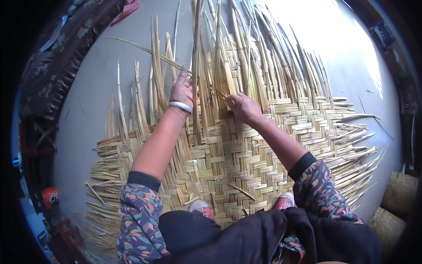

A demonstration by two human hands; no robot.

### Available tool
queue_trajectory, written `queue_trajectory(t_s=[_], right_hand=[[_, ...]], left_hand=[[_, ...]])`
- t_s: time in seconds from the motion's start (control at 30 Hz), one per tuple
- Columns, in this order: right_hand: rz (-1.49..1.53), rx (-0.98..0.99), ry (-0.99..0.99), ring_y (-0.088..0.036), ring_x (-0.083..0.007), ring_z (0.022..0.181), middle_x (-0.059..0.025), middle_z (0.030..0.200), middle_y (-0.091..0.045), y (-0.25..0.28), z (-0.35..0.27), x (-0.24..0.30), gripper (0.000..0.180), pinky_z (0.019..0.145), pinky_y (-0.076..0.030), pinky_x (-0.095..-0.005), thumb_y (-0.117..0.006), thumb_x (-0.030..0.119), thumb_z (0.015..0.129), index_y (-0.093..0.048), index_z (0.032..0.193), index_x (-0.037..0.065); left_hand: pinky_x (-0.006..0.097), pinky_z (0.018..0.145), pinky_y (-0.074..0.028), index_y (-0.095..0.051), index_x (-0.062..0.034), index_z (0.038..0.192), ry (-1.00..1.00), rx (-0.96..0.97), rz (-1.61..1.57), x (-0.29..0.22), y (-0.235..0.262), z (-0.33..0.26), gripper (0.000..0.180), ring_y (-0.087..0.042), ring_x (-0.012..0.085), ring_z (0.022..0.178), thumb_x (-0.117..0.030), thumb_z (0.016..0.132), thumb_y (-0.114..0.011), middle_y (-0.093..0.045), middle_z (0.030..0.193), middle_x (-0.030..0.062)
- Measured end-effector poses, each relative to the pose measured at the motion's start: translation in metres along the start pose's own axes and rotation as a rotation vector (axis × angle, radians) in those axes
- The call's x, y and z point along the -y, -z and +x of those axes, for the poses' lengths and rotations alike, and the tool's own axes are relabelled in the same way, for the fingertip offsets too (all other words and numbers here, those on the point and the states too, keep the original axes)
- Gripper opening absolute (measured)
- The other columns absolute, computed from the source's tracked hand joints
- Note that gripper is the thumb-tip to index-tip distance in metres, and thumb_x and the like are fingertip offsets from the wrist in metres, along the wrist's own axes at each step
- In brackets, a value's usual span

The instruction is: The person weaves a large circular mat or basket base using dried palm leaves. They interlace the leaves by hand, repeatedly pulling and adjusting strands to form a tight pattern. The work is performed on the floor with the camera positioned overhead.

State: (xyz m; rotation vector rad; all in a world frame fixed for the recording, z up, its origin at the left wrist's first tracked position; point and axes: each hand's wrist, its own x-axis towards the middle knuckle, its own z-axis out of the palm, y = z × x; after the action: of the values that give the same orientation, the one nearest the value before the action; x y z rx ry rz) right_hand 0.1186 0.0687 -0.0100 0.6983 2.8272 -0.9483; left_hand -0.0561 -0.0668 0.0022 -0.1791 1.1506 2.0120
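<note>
A large woven reed mat (237,152) lies on the floor under my feet, with long loose reeds (235,66) standing up from its far part. A flattened reed strip (149,47) slants from the upper left, past those upright reeds, toward the middle. My left hand (181,91), with a pale bangle on the wrist, is closed on this strip, its fingers partly behind the reeds. Farther right, my right hand (245,108) pinches the strip's other part low down, near the woven edge. Upright reeds partly hide the strip between my hands.
My red shoes (285,201) stand on the mat. A short loose reed piece (241,191) lies across the weave. At left are a dark patterned cloth (61,61) and a red can (49,197). Straw-coloured bundles (401,192) sit at lower right; bright light falls on the grey floor (351,75).
</note>
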Motion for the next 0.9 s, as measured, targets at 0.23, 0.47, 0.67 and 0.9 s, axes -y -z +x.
queue_trajectory(t_s=[0.23,0.47,0.67,0.9], right_hand=[[0.077,0.071,-0.044,-0.061,-0.0285,0.090,-0.0106,0.096,-0.065,0.004,0.009,-0.004,0.025,0.077,-0.048,-0.0402,-0.058,0.036,0.086,-0.063,0.102,0.018],[-0.040,0.161,-0.132,-0.062,-0.0262,0.091,-0.0081,0.094,-0.065,0.010,0.015,0.001,0.023,0.078,-0.048,-0.0393,-0.060,0.031,0.084,-0.059,0.099,0.014],[-0.055,0.159,-0.117,-0.061,-0.0253,0.094,-0.0067,0.099,-0.064,0.007,0.014,0.003,0.023,0.079,-0.048,-0.0386,-0.061,0.031,0.084,-0.060,0.099,0.014],[-0.127,0.062,-0.028,-0.059,-0.0271,0.100,-0.0095,0.119,-0.054,-0.003,0.000,0.006,0.029,0.084,-0.049,-0.0371,-0.056,0.022,0.086,-0.057,0.115,0.017]], left_hand=[[0.029,0.055,-0.052,-0.058,-0.0099,0.089,-0.057,0.040,0.126,-0.010,0.021,0.008,0.024,-0.063,0.0180,0.067,-0.034,0.090,-0.058,-0.066,0.078,0.0062],[0.023,0.070,-0.051,-0.062,-0.0093,0.096,-0.333,0.016,0.242,-0.050,0.011,-0.037,0.009,-0.064,0.0130,0.086,-0.013,0.089,-0.060,-0.067,0.093,0.0038],[0.023,0.066,-0.052,-0.067,-0.0072,0.096,-0.712,-0.104,0.845,-0.033,0.028,-0.077,0.011,-0.065,0.0100,0.082,-0.009,0.088,-0.060,-0.069,0.088,0.0033],[0.022,0.065,-0.055,-0.066,-0.0050,0.096,-0.911,-0.219,1.130,-0.007,0.081,-0.095,0.012,-0.061,0.0075,0.081,-0.005,0.090,-0.057,-0.066,0.092,0.0023]])
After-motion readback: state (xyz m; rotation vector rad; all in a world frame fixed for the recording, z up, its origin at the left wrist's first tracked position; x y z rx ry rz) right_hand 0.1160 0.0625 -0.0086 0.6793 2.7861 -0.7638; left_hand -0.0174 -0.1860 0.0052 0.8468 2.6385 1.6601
